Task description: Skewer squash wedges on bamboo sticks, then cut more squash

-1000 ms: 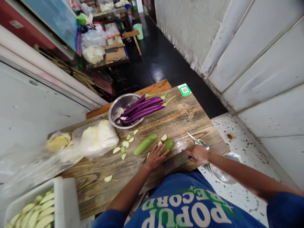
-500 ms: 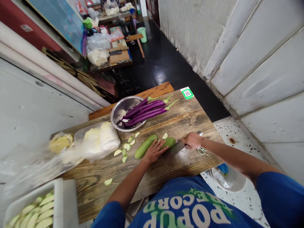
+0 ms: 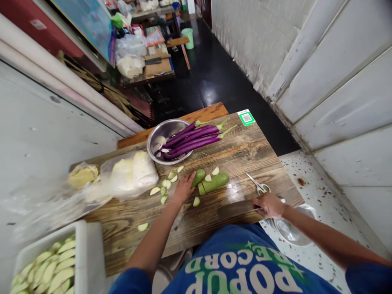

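My left hand point(image 3: 183, 189) lies over one half of a green gourd point(image 3: 198, 177) on the wooden table point(image 3: 239, 155), fingers curled round its near end. The other half of the gourd point(image 3: 214, 183) lies just to the right, apart from the hand. My right hand point(image 3: 268, 205) is closed on the handle of a cleaver point(image 3: 235, 208), whose blade rests flat near the table's front edge. Several pale green offcuts point(image 3: 165, 184) are scattered around the left hand.
A steel bowl point(image 3: 165, 131) holds long purple eggplants point(image 3: 192, 141) at the back. Scissors point(image 3: 257, 184) lie near the right hand. A plastic bag of pale food point(image 3: 128, 173) sits left; a white tub of sliced gourd point(image 3: 45, 267) lower left. A metal bowl point(image 3: 290, 232) is below the table's right edge.
The gourd now lies in two halves. My right hand has drawn the cleaver back to the table's front edge. My left hand has shifted left onto the left half.
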